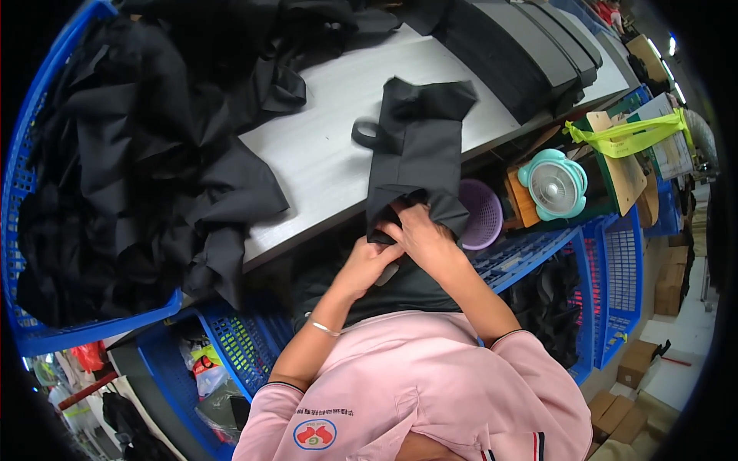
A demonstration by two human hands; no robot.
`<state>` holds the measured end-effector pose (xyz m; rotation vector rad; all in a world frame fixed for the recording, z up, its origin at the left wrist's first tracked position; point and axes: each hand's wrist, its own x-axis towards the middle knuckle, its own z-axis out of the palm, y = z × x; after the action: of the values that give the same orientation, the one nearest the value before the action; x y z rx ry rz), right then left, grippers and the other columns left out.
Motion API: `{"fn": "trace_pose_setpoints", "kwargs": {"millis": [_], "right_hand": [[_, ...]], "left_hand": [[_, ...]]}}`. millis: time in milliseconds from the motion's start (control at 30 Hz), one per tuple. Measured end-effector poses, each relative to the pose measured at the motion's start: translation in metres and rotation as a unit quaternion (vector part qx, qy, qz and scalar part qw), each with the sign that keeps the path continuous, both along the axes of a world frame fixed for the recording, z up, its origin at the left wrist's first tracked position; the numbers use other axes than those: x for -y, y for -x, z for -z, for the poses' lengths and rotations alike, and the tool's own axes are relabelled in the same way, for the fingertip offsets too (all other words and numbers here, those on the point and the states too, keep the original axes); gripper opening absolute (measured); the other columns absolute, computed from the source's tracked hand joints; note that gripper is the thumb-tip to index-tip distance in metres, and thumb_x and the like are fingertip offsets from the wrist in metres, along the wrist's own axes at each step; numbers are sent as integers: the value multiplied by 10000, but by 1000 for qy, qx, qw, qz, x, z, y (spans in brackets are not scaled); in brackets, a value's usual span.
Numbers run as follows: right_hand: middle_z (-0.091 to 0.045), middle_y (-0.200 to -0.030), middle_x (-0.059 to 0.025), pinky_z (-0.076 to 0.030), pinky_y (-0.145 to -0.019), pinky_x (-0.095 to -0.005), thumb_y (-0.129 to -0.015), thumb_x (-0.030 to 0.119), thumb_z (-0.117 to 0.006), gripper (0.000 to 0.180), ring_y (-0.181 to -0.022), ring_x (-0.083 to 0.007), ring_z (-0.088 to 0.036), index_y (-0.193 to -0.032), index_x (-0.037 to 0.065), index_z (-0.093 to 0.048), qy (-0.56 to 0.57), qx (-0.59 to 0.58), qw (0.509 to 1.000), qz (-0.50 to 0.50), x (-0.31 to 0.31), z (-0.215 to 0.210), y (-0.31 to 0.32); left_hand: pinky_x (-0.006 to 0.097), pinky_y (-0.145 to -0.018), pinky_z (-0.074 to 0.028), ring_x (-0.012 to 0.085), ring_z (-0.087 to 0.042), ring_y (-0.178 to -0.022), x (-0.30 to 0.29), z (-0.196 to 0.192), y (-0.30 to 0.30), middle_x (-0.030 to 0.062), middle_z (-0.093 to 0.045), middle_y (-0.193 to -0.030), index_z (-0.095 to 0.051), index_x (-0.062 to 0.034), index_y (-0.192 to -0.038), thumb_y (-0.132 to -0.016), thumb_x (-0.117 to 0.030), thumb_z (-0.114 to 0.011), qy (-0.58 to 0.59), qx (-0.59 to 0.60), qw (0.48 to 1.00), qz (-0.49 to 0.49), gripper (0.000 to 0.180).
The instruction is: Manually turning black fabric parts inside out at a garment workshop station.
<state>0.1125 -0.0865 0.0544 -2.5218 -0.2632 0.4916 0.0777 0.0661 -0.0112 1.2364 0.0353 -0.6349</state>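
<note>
Left hand (367, 265) and right hand (419, 234) both pinching near edge of black cloth bag (415, 154), lying on grey bench (323, 154), purple basket (480, 213) just beside

Matt black cloth bag (419, 146), smooth grey tabletop (323, 146), blue plastic crate (19, 192)

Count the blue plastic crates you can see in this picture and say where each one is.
4, possibly more hidden: one crate of black fabric at the table's left; one below it; one beside the right hand; one at far right.
</note>
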Motion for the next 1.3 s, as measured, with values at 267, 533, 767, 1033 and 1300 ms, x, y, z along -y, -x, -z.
{"fn": "trace_pose_setpoints", "kwargs": {"millis": [267,533,767,1033,1300], "right_hand": [[-574,-1256,-167,-521,-935,-443,-931,331,-662,417,-1132,-376,-591,-1285,117,-605,-37,-23,996,-82,-8,1,49],[-687,-1054,-148,-584,-746,-320,-938,133,-655,189,-896,-274,-707,-1085,22,-697,-262,211,923,-186,4,-33,73],[-715,-890,-118,-491,-600,-195,-956,106,-640,168,-644,-79,-647,-939,-40,-721,-375,109,888,245,31,-55,55],[-702,-861,-1,-481,-650,-204,-919,208,-731,152,-733,-51,-626,-904,62,-695,-540,-169,803,188,56,-11,59],[-714,-998,-47,-502,-870,-276,-876,150,-756,292,-890,-116,-648,-1100,-21,-676,-532,-83,801,262,54,-20,65]], "left_hand": [[344,-1139,-332,248,-417,-1377,-23,-49,-11,196,-378,-1520,-164,-17,-1591,-867,-182,-736,76,148,974,-152,937],[282,-1018,-443,163,-556,-1196,-18,-48,-20,152,-535,-1383,-255,35,-1556,-942,-73,-665,24,105,955,-276,746],[268,-1004,-426,141,-568,-1123,-26,-43,7,132,-594,-1318,-378,46,-1509,-925,-72,-674,-39,174,930,-322,665],[253,-954,-473,99,-595,-1074,-29,-58,32,72,-645,-1215,-439,38,-1477,-953,-214,-682,52,69,970,-228,630],[274,-858,-545,110,-646,-937,-14,-56,22,45,-678,-1086,-645,1,-1154,-979,-253,-668,145,17,976,-164,310]]}}
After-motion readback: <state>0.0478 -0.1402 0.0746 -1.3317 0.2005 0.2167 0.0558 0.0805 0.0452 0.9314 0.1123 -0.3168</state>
